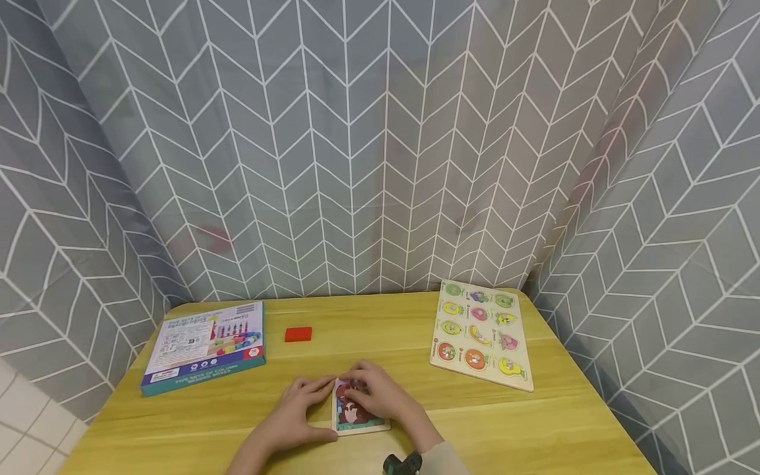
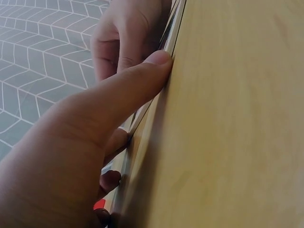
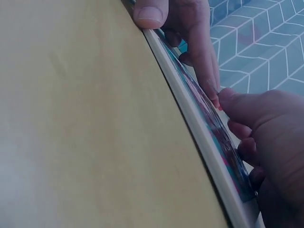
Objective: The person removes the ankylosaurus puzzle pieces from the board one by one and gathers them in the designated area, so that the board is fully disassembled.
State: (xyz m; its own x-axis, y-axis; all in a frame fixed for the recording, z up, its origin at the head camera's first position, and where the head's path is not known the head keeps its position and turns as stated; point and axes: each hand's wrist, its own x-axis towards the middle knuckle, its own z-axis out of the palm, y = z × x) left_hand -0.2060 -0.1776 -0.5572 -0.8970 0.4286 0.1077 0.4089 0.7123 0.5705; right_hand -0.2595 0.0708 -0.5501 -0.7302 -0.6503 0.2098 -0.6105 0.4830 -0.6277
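A small picture board [image 1: 353, 415] with a pale rim and a colourful printed picture lies flat on the table. My left hand [image 1: 297, 410] holds it along its left side, thumb at the near corner and forefinger at the far corner. The left thumb [image 2: 154, 64] also lies along the near edge in the left wrist view. Over the upper part of the picture is my right hand [image 1: 380, 392], fingers bent, thumb and forefinger close together near the far left corner. In the right wrist view the right thumb [image 3: 232, 99] nearly meets a left fingertip. I cannot tell whether the right fingers pinch a piece.
A red block [image 1: 298, 334] lies beyond the board on the wooden table [image 1: 534, 435]. At the left is a flat printed box [image 1: 204, 346]; at the right, a board with fruit pictures [image 1: 482, 335]. A patterned grey curtain [image 1: 368, 165] hangs behind the table.
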